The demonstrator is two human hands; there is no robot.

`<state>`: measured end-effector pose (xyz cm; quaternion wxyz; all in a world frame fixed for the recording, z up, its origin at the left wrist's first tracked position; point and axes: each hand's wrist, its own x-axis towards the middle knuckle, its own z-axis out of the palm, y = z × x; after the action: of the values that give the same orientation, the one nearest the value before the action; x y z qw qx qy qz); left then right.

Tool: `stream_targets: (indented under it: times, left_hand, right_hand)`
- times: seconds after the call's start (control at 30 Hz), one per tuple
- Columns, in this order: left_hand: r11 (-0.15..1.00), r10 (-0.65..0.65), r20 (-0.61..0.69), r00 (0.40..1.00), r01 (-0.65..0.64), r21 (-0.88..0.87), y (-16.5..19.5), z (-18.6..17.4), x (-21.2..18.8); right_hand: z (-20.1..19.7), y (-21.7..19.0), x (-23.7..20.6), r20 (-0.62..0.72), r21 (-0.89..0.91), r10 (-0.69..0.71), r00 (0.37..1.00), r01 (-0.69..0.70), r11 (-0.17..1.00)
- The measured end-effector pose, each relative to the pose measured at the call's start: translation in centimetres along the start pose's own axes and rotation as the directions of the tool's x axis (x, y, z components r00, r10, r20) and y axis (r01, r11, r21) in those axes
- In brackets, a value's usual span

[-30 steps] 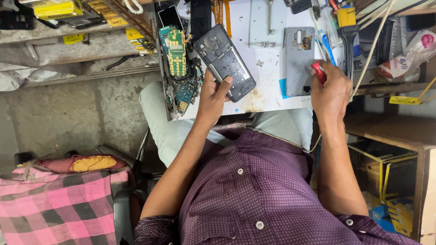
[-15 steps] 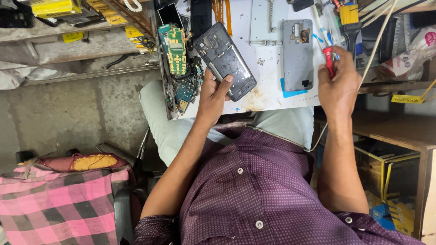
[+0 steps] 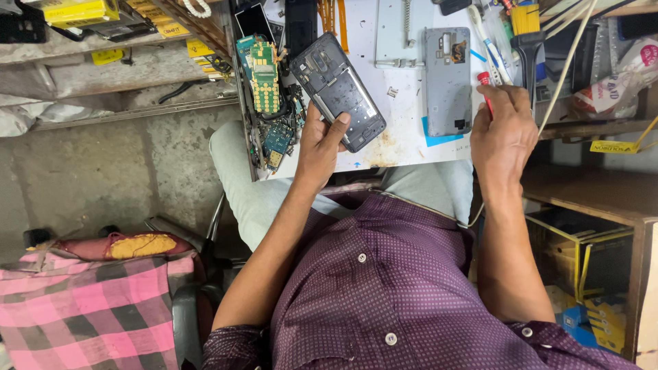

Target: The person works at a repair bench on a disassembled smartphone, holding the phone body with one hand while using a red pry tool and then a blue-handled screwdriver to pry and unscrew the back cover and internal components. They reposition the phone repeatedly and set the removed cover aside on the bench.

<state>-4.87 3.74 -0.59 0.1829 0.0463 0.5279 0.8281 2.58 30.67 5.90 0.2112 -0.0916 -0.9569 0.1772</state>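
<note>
Your left hand (image 3: 321, 147) still clasps the opened dark phone frame (image 3: 338, 90) at the white work mat's (image 3: 404, 133) near edge, while your right hand (image 3: 504, 137), pinching the red-handled screwdriver (image 3: 485, 88), has shifted right past the grey back cover (image 3: 447, 79), away from the frame

Your left hand (image 3: 322, 147) grips the opened dark phone body (image 3: 337, 91) on the white worktop (image 3: 404, 137), while your right hand (image 3: 504, 133) pinches a red-handled screwdriver (image 3: 485, 88) beside the grey back cover (image 3: 447, 79).
</note>
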Motion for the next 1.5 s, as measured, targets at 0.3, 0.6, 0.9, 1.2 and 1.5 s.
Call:
stream_targets:
  times: [0.3, 0.6, 0.9, 1.2, 1.5]
  left_hand:
    - [1.000, 0.021, 0.009, 1.000, -0.021, -0.020, -0.3, -0.2, -0.1]
    - [1.000, 0.020, -0.003, 1.000, -0.020, 0.002, -0.3, -0.4, -0.4]
    - [0.999, 0.030, 0.000, 1.000, -0.030, -0.023, 0.1, -0.6, -0.7]
    - [0.999, 0.035, 0.004, 0.999, -0.035, -0.031, -0.2, -0.9, -0.7]
    - [0.998, 0.024, 0.005, 1.000, -0.024, -0.057, -0.4, -0.2, -0.3]
  right_hand:
    - [0.0, -0.2, 0.5, -0.013, -0.014, -0.103, 0.995, 0.103, 0.995]
    - [2.8, -4.0, 6.1, 0.096, 0.068, -0.455, 0.885, 0.451, 0.890]
    - [4.8, -4.8, 7.1, 0.136, 0.087, -0.465, 0.875, 0.457, 0.885]
    - [5.9, -4.2, 6.5, 0.091, -0.005, -0.494, 0.865, 0.497, 0.868]
    - [6.7, -3.4, 6.8, 0.088, 0.019, -0.481, 0.872, 0.481, 0.876]
